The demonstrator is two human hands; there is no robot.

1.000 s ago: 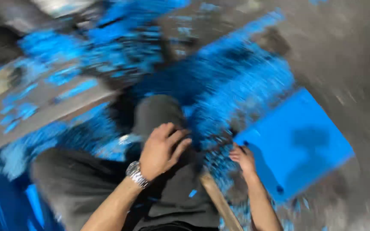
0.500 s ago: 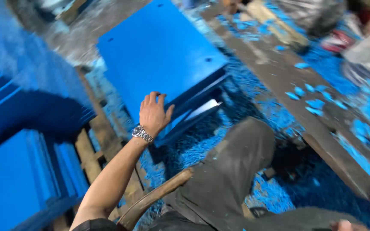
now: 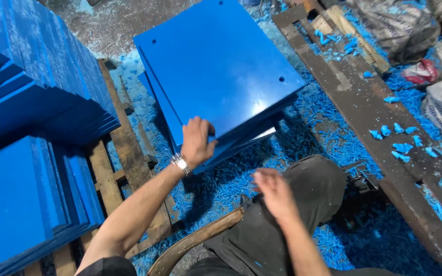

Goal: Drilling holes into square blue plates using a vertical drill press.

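So the right hand (image 3: pixel 274 191) has come up into view since half a second back, when only a sliver of it showed at the bottom edge; now it hovers over the person's dark trouser knee (image 3: pixel 313 184), fingers spread loose and a bit blurred, holding nothing. The left hand (image 3: pixel 198 140) hasn't really gone anywhere: it's still planted on the near edge of the stack of blue plastic sheets (image 3: pixel 221 66), fingers curled over the top sheet's rim with the thumb out to the side, a metal wristwatch (image 3: pixel 181 163) on the wrist.

Just under both hands there's the curved wooden chair arm (image 3: pixel 195 240), and blue plastic shavings (image 3: pixel 226 189) litter the floor all around the knee. The gripped stack sits tilted just past the left fingers, small holes near its corners. Off to the left of those fingers, a wooden pallet (image 3: pixel 111 174) carries more piles of blue sheets (image 3: pixel 21 204). Further out, past the right fingers, a long dark plank (image 3: pixel 354 97) runs diagonally with blue chips on it, and beyond that some grey sacks (image 3: pixel 400 25).
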